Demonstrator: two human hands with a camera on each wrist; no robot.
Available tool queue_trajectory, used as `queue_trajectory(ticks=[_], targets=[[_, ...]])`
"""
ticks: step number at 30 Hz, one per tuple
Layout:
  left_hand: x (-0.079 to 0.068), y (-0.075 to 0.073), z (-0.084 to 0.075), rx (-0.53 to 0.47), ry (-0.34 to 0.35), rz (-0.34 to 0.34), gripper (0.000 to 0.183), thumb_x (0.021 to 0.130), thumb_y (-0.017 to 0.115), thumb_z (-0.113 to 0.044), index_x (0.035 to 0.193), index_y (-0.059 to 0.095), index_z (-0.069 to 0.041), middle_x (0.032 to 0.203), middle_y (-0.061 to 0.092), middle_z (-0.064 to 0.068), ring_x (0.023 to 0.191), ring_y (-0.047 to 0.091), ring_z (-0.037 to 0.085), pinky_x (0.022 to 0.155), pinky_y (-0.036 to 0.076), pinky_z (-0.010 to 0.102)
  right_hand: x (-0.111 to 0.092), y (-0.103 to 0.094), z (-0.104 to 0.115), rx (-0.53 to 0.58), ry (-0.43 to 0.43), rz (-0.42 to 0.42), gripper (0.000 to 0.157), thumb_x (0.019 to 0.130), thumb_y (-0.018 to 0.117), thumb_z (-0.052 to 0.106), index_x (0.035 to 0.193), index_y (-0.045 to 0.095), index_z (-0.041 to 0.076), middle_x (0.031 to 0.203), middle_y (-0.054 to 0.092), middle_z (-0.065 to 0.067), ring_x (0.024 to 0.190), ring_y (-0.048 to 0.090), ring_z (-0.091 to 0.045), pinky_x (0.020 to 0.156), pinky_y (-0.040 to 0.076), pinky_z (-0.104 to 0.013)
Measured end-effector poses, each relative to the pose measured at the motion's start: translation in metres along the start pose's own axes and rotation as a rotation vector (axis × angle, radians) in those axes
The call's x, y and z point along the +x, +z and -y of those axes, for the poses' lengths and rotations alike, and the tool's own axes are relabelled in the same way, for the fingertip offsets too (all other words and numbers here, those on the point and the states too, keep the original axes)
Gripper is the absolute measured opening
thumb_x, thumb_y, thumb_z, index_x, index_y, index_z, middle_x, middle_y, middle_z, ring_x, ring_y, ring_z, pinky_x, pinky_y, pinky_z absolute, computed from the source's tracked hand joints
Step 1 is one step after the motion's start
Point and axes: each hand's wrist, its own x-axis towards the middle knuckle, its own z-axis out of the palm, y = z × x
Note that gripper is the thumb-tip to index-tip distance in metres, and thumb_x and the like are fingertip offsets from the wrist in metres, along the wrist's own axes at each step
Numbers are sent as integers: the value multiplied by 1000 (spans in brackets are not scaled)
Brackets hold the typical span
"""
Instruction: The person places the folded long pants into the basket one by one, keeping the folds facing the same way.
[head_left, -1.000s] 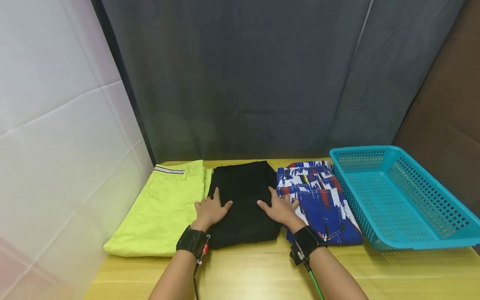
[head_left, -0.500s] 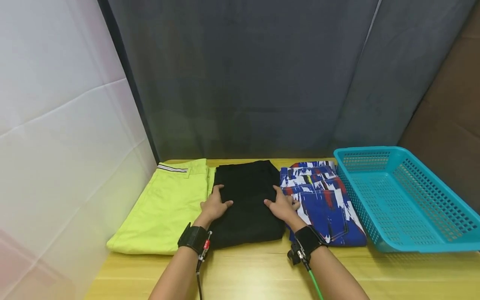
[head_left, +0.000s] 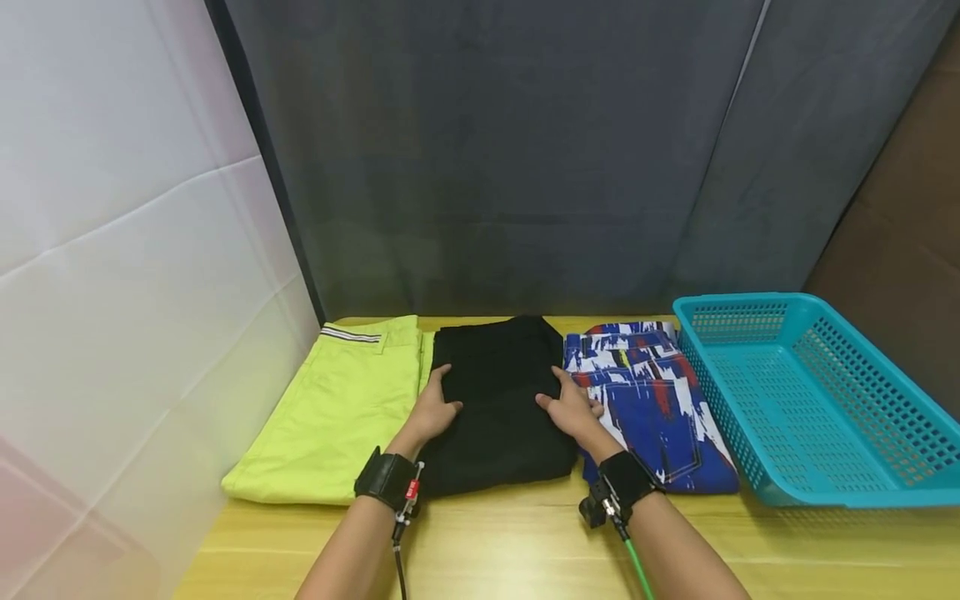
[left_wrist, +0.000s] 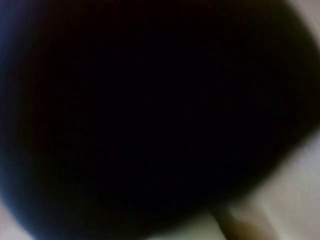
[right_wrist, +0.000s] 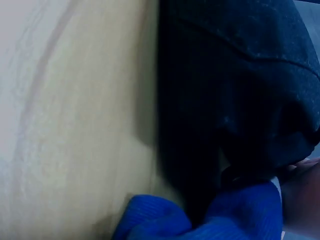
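Folded black pants [head_left: 498, 408] lie at the middle of the table. My left hand [head_left: 431, 410] grips their left side, thumb on top, the lower fingers hidden. On the opposite side my right hand [head_left: 572, 410] holds them likewise, its thumb over the cloth. Folded lime-yellow pants [head_left: 352, 417] with a striped waistband trim lie left of them. To the right are folded blue, white and red patterned pants [head_left: 652, 433], partly behind my right hand. The right wrist view shows the black pants [right_wrist: 250, 100] bulging near the hand. Dark blur fills most of the left wrist view.
A turquoise plastic basket [head_left: 847, 497] with perforated walls stands at the right, close against the patterned pants. The yellow wood-grain table [head_left: 510, 533] is bounded by a dark grey curtain [head_left: 480, 167] behind, a white panel [head_left: 135, 250] left and a brown one right.
Both hands have gone from resting with spread fingers on the black pants to gripping their sides. The black pants' far edge looks slightly lifted. The whole view has shifted a little.
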Motion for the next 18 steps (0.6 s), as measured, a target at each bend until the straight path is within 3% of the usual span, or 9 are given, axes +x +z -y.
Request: queue_trajectory(ticks=[8, 11, 15, 18], targets=[[-4, -2, -6, -67, -18, 17, 72, 88, 48, 8, 153, 19, -6, 156, 23, 26, 141, 29, 40, 111, 32, 53, -2, -5, 3, 63, 2, 15, 64, 94, 57, 20, 151, 30, 10, 153, 35, -20, 142, 28, -43, 107, 6, -73], [-6, -4, -8, -80, -15, 14, 73, 86, 47, 9, 152, 20, -4, 155, 23, 26, 141, 29, 40, 112, 30, 54, -3, -7, 5, 178, -11, 59, 64, 95, 54, 13, 152, 26, 4, 155, 28, -23, 144, 24, -42, 115, 8, -66], [-10, -8, -15, -111, -18, 7, 74, 84, 47, 10, 152, 20, -2, 154, 25, 27, 137, 32, 40, 111, 31, 54, -4, -12, 8, 325, -30, 115, 65, 95, 51, 5, 152, 19, -2, 157, 20, -26, 145, 21, -40, 118, 22, -53], [-11, -10, -21, -113, -13, 8, 74, 85, 47, 10, 152, 19, -3, 153, 27, 26, 136, 35, 39, 109, 34, 53, -4, -18, 12, 336, -33, 126, 66, 96, 50, 5, 153, 18, -1, 158, 19, -25, 145, 21, -41, 117, 23, -53]])
